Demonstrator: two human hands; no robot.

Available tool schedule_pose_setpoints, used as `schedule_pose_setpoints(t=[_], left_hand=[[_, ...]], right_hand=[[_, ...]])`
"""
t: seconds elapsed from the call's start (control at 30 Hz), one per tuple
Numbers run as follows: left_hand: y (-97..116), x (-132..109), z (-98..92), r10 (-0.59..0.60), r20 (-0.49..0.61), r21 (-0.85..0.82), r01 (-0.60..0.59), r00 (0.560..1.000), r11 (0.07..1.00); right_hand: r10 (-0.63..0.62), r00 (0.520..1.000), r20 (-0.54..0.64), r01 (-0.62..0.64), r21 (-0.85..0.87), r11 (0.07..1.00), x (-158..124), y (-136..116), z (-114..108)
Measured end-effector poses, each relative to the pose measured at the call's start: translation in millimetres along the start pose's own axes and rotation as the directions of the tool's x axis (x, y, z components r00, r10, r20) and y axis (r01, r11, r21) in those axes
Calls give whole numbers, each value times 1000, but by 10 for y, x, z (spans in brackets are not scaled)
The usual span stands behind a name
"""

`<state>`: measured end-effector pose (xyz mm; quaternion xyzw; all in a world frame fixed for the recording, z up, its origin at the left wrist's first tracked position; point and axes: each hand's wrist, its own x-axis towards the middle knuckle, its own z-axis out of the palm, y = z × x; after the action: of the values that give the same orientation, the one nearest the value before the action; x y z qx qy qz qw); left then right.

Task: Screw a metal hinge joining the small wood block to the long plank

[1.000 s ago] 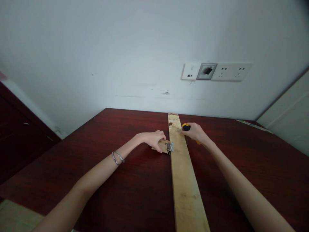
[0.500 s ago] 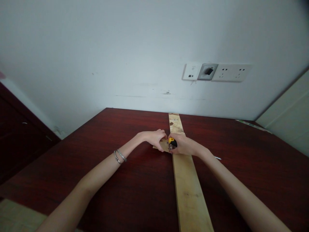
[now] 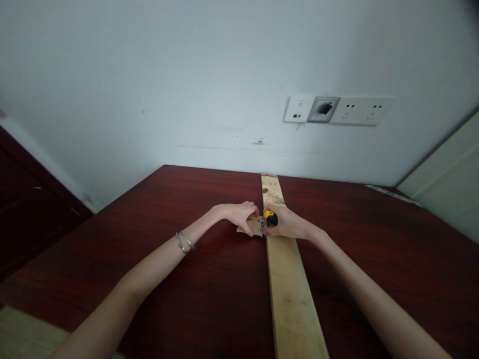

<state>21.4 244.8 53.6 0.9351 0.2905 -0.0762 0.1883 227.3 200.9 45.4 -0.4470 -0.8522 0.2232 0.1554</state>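
Head view: right hand (image 3: 290, 222), gripping yellow-black tool (image 3: 271, 217), since moved over plank (image 3: 294, 294) to metal fitting (image 3: 266, 226); left hand (image 3: 238, 215) pinches wood block (image 3: 256, 227) (two-handed work, I judge).

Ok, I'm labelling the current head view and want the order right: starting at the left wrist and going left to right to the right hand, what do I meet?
Silver bracelets → left hand → small wooden block → visible end of the yellow-and-black tool → right hand.

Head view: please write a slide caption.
Left hand holds a block; over the board, right hand holds a yellow-black tool.
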Motion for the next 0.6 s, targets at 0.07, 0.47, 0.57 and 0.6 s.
schedule_pose_setpoints(t=[0.07,0.47,0.57,0.6], left_hand=[[-4,1,2,0,-4,0,0,1000,1000],[-73,-7,17,-20,-39,35,21,999,999],[-32,-18,-24,25,-150,20,-22,988,1000],[-5,-18,-32,24,-183,17,-21,983,1000]], right_hand=[[-8,1000,1,8,24,1000,-3,-5,1],[-6,1000,-18,7,33,999,-1,10,19],[-1,1000,-24,2,28,1000,3,10,20],[-3,1000,-20,3,32,999,4,11,20]])
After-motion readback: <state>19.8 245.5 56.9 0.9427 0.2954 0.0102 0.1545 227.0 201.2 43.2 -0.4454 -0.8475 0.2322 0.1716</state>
